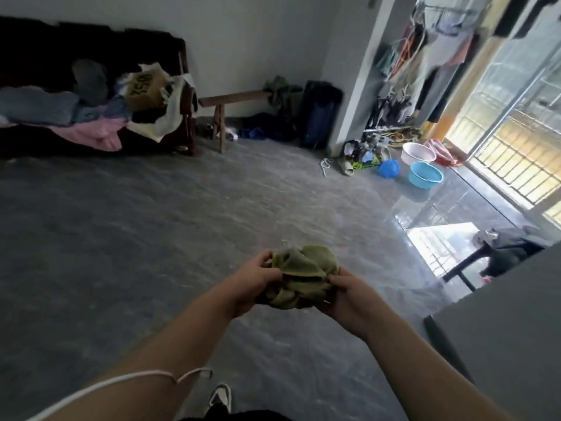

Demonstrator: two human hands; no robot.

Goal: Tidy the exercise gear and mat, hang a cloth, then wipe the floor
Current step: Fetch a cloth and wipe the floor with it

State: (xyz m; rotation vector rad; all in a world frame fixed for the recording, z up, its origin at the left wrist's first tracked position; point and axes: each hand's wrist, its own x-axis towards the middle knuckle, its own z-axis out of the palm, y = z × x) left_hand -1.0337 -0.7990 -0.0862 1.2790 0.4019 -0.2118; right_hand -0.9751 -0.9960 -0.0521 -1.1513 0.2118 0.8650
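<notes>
Presently both hands grip a bunched olive-green cloth (303, 276) held in the air above the grey floor (121, 238). Left hand (247, 287) curls its fingers into the cloth's left side; right hand (349, 296) pinches the right side. Beyond the right hand, well apart, a blue basin (425, 175) sits on the floor.
</notes>
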